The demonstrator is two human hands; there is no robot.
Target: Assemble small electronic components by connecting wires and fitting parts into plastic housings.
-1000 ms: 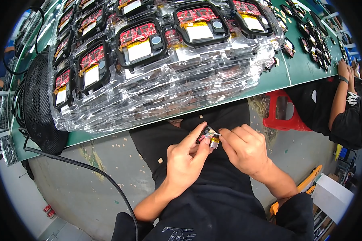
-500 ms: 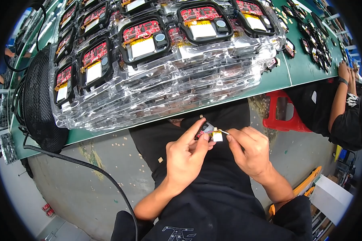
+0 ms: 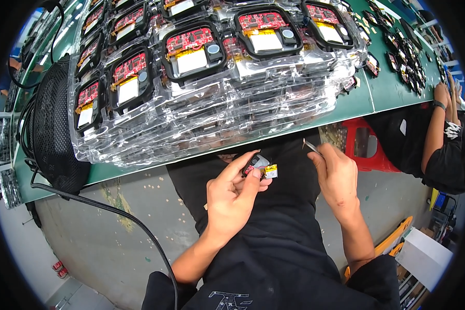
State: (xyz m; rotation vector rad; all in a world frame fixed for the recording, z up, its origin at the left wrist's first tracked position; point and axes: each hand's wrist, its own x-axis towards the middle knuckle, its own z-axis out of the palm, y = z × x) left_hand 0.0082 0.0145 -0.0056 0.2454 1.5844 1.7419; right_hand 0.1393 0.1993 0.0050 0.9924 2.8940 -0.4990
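My left hand (image 3: 231, 201) grips a small black device case (image 3: 252, 164) above my lap, thumb on its near side. Part of a red circuit board shows beside the thumb. A small battery (image 3: 272, 173) with a white face and yellow tape sticks out to the right of the case. Off to the right and apart from it, my right hand (image 3: 337, 175) is closed on a slim metal tool (image 3: 311, 146) that looks like tweezers. A tiny pale piece seems to be at its tip, too small to name.
Stacked clear plastic trays (image 3: 227, 121) fill the near table edge, holding several black cases (image 3: 191, 54) with red boards. A black mesh bag (image 3: 54, 129) and a cable are at left. More devices (image 3: 405, 62) lie on the green table (image 3: 364, 98). Another person's arm (image 3: 435, 124) and a red stool (image 3: 357, 147) are at right.
My right hand has drawn the tool up and right, away from the battery. My left hand has shifted slightly left with the case. The trays appear shifted slightly right in view.
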